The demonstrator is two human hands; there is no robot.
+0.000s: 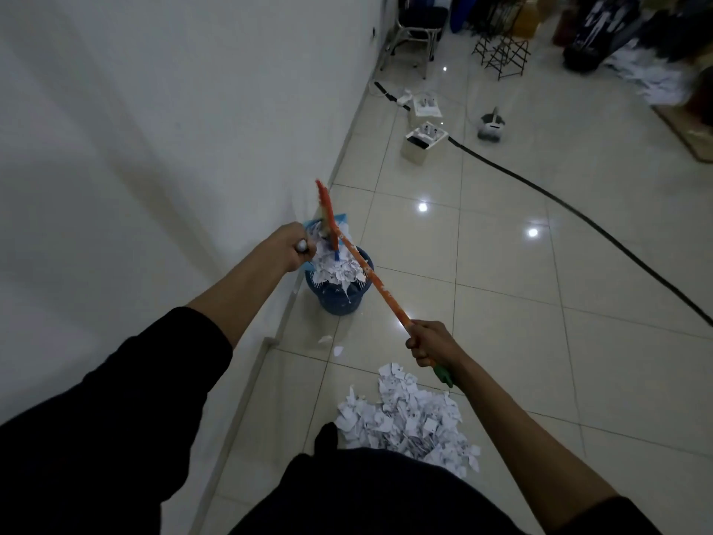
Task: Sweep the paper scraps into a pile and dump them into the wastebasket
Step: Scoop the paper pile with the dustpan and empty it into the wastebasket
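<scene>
Head view: dim room, white wall on the left, tiled floor (482, 264) on the right.
Left hand (291, 247): fingers curled round a grey handle (302, 247), likely the dustpan's; holds it tipped over the bin.
Dustpan (339, 222): pale blue, only partly seen behind the broom head, right above the basket's far rim.
Wastebasket (335, 297): blue, against the wall, heaped over the rim with white scraps.
Broom (382, 287): orange stick, long axis running from the lower right up-left; head (326, 208) raised over the bin beside the dustpan.
Right hand (428, 343): fist closed round the stick near its green end.
Stray scraps (330, 343): 2 or 3 bits on the floor between bin and pile.
Paper pile (409, 422): big heap still on the floor, near the feet, below the right hand.
Key relation: pile lies toward the body and right of the bin; right hand is nearer it, so both tools likely need to swing back down-right.
Progress: judged partway; the bin looks near full.
</scene>
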